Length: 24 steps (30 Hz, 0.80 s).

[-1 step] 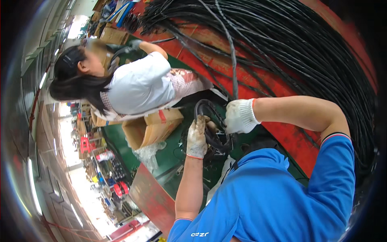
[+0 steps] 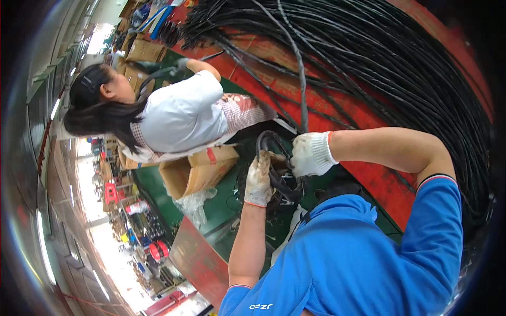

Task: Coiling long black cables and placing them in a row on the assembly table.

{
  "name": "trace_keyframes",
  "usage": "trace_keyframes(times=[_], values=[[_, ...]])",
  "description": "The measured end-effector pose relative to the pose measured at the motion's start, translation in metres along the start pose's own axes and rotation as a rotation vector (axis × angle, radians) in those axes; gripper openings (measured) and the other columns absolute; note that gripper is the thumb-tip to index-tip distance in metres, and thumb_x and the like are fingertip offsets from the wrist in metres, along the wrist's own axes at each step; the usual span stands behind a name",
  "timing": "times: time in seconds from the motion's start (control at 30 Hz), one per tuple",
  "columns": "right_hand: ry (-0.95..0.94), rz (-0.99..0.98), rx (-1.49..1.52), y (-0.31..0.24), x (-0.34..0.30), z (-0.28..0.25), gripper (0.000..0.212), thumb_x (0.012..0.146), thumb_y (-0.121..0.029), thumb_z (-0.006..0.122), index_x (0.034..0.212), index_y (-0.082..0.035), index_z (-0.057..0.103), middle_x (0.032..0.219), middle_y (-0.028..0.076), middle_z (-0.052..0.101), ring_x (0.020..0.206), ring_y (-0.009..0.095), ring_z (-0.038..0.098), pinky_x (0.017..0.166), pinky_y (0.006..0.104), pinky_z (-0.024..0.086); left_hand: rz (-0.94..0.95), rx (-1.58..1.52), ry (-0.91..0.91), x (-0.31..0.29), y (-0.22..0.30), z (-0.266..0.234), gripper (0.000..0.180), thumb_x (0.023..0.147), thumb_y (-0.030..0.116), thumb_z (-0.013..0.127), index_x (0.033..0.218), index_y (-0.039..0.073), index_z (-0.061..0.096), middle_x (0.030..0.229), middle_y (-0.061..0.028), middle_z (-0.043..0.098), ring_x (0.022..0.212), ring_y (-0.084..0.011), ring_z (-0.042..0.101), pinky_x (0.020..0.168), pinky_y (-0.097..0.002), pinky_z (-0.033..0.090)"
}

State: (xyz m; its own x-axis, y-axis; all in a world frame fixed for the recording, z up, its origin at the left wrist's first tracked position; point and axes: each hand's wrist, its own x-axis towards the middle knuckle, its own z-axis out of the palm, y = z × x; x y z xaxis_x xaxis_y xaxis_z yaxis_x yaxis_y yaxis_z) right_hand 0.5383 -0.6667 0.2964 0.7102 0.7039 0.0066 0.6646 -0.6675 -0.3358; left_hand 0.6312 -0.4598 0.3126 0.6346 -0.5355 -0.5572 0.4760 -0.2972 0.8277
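Observation:
My left hand (image 2: 258, 181), in a soiled white knit glove, is closed round a looped black cable (image 2: 271, 138) in front of my body. Just to its right, my right hand (image 2: 312, 154) wears a cleaner white glove and is closed on the same bundle, its fingertips partly hidden. From beside my right hand a dark cable strand (image 2: 303, 100) runs up toward the far side of the red table. The loop's lower part hangs below my hands, over a dark tangle that is hard to make out.
Many long black cables (image 2: 390, 68) cover the red table (image 2: 369, 181) at the far right. A co-worker (image 2: 182, 108) in a white top stands at left, gloved hand on a black cable. An open cardboard box (image 2: 197, 168) and clear plastic (image 2: 195, 205) lie on the green floor.
The co-worker's gloved hand and the cable in it have shifted slightly. My hands stay almost where they were, still closed on the looped cable.

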Motion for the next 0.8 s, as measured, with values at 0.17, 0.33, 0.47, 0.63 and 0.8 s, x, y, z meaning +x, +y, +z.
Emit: trace_keyframes(times=[0.17,0.33,0.47,0.63,0.8], values=[[0.379,-0.099,-0.164,0.002,-0.001,0.029,0.010,0.080,-0.028,0.071,0.085,-0.020,0.072,0.093,-0.001,0.070,0.096,0.025,0.069,0.083,0.0417,0.054,-0.208,0.011,-0.196,0.038,-0.016,0.017,0.058,0.103,0.062,0.058,0.128,0.010,0.066,0.109,-0.0043,0.071,0.094,-0.0169,0.070,0.079,-0.0350,0.061],[0.829,0.089,-0.241,-0.013,-0.006,0.047,0.009,0.080,-0.025,0.066,0.085,-0.020,0.060,0.092,0.001,0.059,0.093,0.022,0.062,0.093,0.0432,0.051,-0.229,-0.081,-0.420,0.060,-0.034,0.000,0.048,0.111,0.052,0.049,0.132,0.012,0.064,0.112,-0.0005,0.069,0.096,-0.0124,0.068,0.080,-0.0300,0.059],[1.066,0.073,-0.024,-0.013,-0.027,0.036,0.057,0.063,-0.043,0.087,0.110,-0.015,0.070,0.110,0.009,0.067,0.110,0.032,0.065,0.101,0.0556,0.050,-0.168,-0.012,-0.509,0.049,-0.015,0.016,0.047,0.114,0.047,0.044,0.135,0.008,0.061,0.119,-0.0001,0.067,0.109,-0.0116,0.066,0.092,-0.0295,0.058],[1.427,1.064,0.320,0.023,-0.030,0.023,0.047,0.090,-0.025,0.073,0.131,-0.003,0.062,0.119,0.024,0.067,0.113,0.044,0.065,0.101,0.0490,0.050,-0.123,0.417,-0.441,0.031,0.018,0.017,0.035,0.104,0.037,0.067,0.102,0.002,0.062,0.074,-0.0034,0.062,0.061,-0.0129,0.056,0.057,-0.0303,0.046],[1.467,0.979,1.934,0.127,-0.025,0.032,0.063,0.111,-0.055,0.043,0.150,-0.005,0.042,0.133,0.021,0.064,0.103,0.034,0.069,0.092,0.0511,0.058,-0.111,0.699,-0.697,-0.012,0.053,0.041,0.036,0.093,0.036,0.077,0.100,0.001,0.069,0.077,-0.0020,0.064,0.066,-0.0121,0.059,0.060,-0.0321,0.048]])
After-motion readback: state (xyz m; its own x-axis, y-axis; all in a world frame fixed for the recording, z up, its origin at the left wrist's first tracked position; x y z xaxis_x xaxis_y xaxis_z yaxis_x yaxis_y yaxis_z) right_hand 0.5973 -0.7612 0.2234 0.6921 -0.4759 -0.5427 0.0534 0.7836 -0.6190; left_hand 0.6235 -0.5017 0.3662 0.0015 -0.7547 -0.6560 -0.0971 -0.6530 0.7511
